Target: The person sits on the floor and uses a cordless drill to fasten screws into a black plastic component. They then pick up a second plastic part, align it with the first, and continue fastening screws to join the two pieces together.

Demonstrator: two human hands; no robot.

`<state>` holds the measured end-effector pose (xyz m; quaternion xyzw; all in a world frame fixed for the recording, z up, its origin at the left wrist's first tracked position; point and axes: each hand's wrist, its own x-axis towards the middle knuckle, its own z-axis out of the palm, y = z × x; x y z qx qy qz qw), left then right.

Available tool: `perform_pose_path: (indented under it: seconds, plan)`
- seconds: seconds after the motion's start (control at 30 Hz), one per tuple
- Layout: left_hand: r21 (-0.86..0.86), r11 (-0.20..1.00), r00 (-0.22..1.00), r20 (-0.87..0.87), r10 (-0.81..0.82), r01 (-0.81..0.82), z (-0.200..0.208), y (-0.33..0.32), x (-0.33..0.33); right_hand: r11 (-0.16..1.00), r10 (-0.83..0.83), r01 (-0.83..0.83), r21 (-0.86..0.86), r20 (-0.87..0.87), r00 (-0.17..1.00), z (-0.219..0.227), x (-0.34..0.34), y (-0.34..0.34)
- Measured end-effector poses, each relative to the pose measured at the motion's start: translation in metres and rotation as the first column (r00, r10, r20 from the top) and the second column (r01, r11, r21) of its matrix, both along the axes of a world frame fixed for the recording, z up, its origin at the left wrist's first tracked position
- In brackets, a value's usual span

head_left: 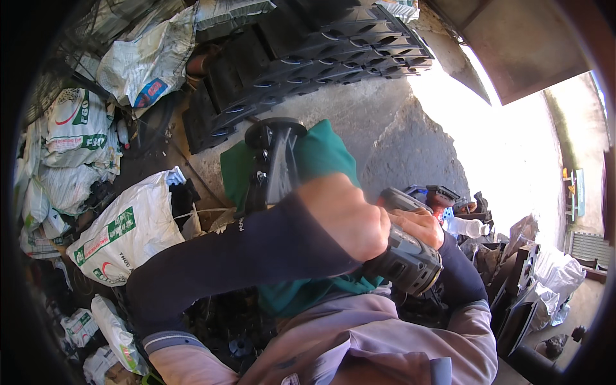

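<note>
My left hand [350,218] reaches across my body and is curled like a fist, slightly blurred. Its fingers are mostly hidden, and it presses close to my right hand [420,226]. A grey-black power drill [410,262] sits under both hands, with my right hand closed around it; its front end is hidden. Beyond my left wrist, a black plastic part [276,157] with a round disc at its far end stands over my lap. Green cloth [327,151] covers my legs beneath it.
Long stacked rows of black plastic parts [301,64] lie ahead. White printed sacks [131,224] crowd the left side. To the right are a clear plastic bottle [467,228], a red-and-black tool [441,197] and crumpled silvery bags [555,276]. Bright sunlight falls on the concrete floor [410,141].
</note>
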<state>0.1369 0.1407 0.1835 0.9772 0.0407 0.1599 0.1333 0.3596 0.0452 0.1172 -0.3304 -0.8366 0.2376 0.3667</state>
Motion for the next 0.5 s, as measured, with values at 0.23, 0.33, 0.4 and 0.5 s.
perform_pose_path:
  seconds: [0.23,0.33,0.4,0.5]
  plan:
    - [-0.051,0.995,0.991,-0.1,0.085,-0.09,0.005,0.002,0.007,0.991,-0.105,0.113,-0.066,0.11,0.988,0.003,0.008,-0.004]
    - [-0.058,0.993,0.993,-0.066,0.102,-0.106,-0.001,-0.001,0.01,0.979,-0.189,0.197,-0.059,0.121,0.974,0.005,0.007,-0.009]
    - [-0.116,0.988,0.995,-0.002,0.099,-0.098,-0.005,0.001,0.01,0.961,-0.263,0.273,-0.045,0.163,0.951,0.008,0.003,-0.011]
    - [-0.024,0.987,0.976,0.148,0.16,-0.158,-0.012,-0.003,0.012,0.716,-0.454,0.298,-0.631,-0.097,0.886,0.011,-0.01,-0.017]
